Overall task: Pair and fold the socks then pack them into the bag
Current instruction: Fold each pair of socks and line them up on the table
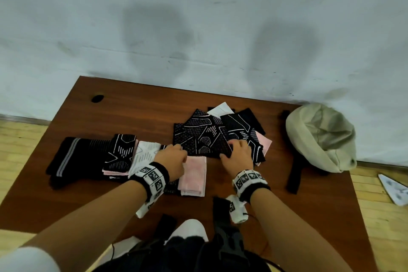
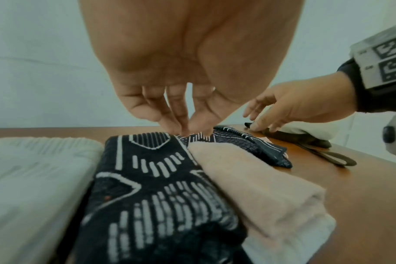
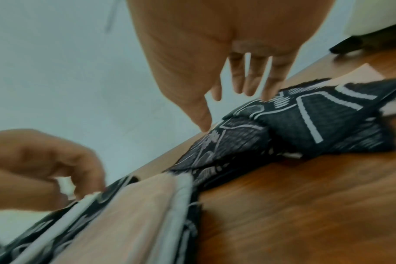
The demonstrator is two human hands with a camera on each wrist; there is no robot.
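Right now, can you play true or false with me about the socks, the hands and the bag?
1. The bag sits on the table, at the person's right. True.
2. A folded pink sock lies between the two wrists. True.
3. The right hand is inside the bag. False: it rests on the black patterned sock in the middle pile, apart from the bag.
4. The left hand is lifted high off the table. False: its fingers reach down to the edge of the black patterned sock.
5. Folded socks lie in a row at the person's left, ending in a black sock with grey stripes. True.
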